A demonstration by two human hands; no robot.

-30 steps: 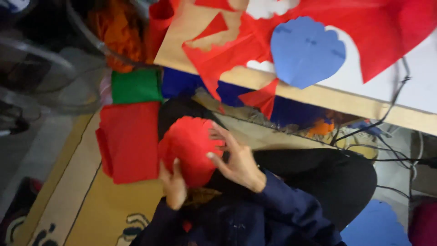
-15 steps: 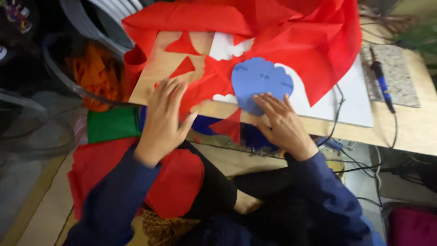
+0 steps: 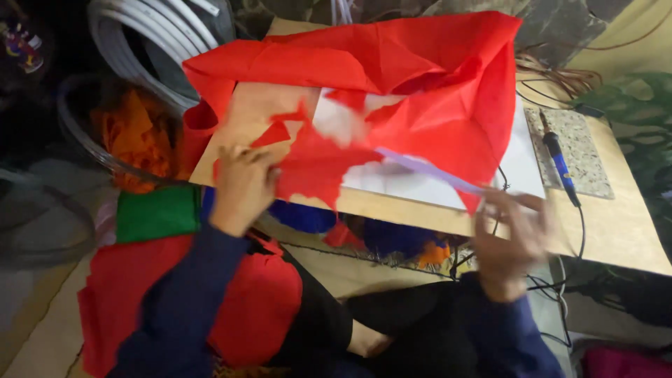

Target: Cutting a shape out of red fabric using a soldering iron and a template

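- My left hand was closed on a ragged red cut-out sheet, lifted at the near left edge of the wooden tabletop.
- My right hand, blurred, pinched the near end of a thin pale blue sheet, seen edge-on over the white board.
- A large red cloth lay crumpled across the far side of the tabletop.
- A blue-handled tool rested on a speckled slab at right.
- Green fabric lay left, just above red fabric on my lap.
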